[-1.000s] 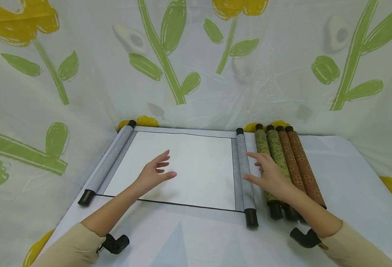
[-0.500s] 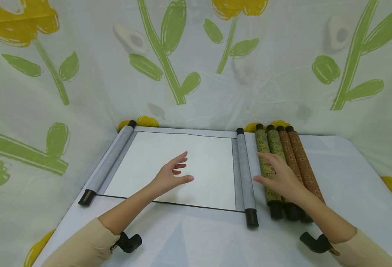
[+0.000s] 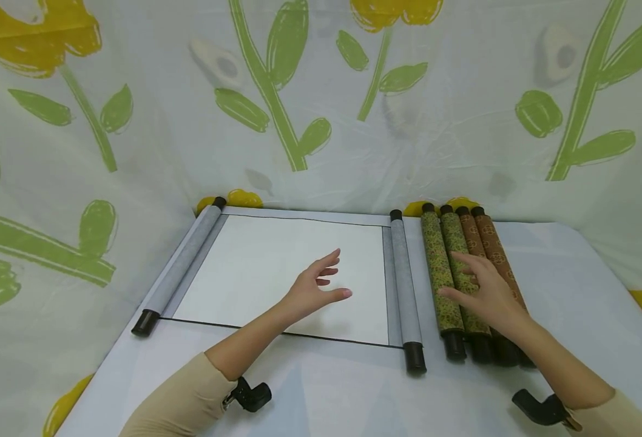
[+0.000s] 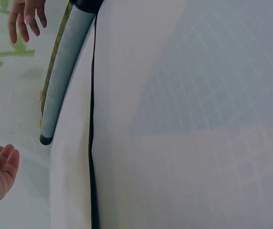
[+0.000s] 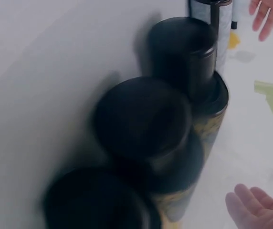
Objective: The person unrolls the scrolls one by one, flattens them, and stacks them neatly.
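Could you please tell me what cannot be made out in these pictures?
Head view: the right hand hides part of the brown rolls.
Left wrist view: the top edge crops the grey roll.
Right wrist view: the black caps are blurred; the bottom edge crops one.

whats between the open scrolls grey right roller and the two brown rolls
In the head view, two green patterned rolls lie there side by side, with a bare strip of tabletop between them and the grey roller.

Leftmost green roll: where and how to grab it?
I'd grip the leftmost green roll mid-length, from above and left: it's a long cylinder lying flat, a gap separates it from the right grey roller, while the second green roll crowds its right.
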A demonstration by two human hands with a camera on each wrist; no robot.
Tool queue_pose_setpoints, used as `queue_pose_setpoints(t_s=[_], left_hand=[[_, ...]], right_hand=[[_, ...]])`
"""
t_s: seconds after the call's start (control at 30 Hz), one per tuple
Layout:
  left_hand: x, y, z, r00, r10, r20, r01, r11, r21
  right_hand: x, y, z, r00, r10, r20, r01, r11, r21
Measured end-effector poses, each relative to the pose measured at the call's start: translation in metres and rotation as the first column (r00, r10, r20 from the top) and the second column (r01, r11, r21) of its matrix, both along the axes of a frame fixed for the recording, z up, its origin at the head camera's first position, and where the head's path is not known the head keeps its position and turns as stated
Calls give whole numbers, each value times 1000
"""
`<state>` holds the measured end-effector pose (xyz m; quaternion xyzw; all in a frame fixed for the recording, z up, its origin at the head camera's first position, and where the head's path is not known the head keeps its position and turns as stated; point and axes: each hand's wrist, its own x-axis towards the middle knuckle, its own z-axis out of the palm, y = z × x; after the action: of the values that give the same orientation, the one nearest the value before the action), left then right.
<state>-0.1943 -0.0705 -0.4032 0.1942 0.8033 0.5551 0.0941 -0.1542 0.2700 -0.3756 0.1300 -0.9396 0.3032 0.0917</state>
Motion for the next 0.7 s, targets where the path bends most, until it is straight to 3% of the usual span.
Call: queue_pose_setpoints(t_s=[0.33,0.7], left_hand=[[3,20,-1,999,-13,40,10,997,77],[4,44,-10,995,-24,92,17,997,79]], right_hand=[[0,18,-13,1000,-17,-26,17,1000,24],[2,25,-24,978,-54,200,48,998,35]])
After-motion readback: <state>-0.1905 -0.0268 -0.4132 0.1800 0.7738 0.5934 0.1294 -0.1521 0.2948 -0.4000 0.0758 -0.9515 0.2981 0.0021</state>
